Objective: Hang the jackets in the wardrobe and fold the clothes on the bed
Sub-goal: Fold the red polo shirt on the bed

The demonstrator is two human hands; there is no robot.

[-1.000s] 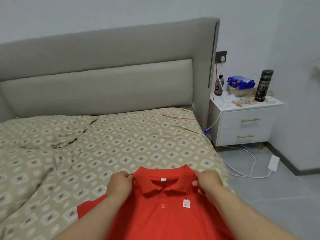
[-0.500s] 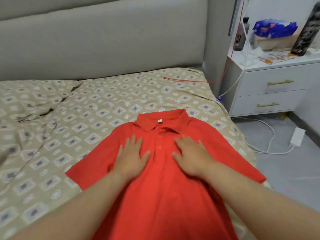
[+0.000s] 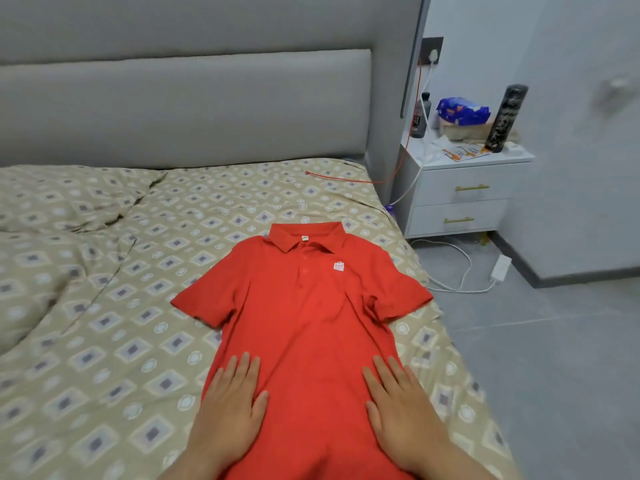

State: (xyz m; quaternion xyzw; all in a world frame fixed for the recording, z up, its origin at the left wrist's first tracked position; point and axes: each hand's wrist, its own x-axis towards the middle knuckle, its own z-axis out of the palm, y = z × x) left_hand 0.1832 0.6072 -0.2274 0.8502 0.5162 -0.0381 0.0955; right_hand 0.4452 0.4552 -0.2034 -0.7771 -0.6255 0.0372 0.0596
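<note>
A red polo shirt (image 3: 304,306) lies face up on the bed (image 3: 104,341), collar toward the headboard, both short sleeves spread out. A small white label sits on its chest. My left hand (image 3: 232,403) presses flat on the lower left of the shirt, fingers straight. My right hand (image 3: 401,407) lies flat on the lower right of the shirt, fingers straight too. The right sleeve shows some creases near the armpit.
The bed carries a beige patterned cover, rumpled at the left. A grey padded headboard (image 3: 173,105) stands behind. A white nightstand (image 3: 464,192) with a dark bottle, a blue packet and papers is at the right. A red cable (image 3: 346,180) lies on the bed; white cables and a power strip (image 3: 500,268) lie on the floor.
Both hands let go of the collar, flattened on the chest, then slid down the shirt toward me. The shirt now lies spread out flat.
</note>
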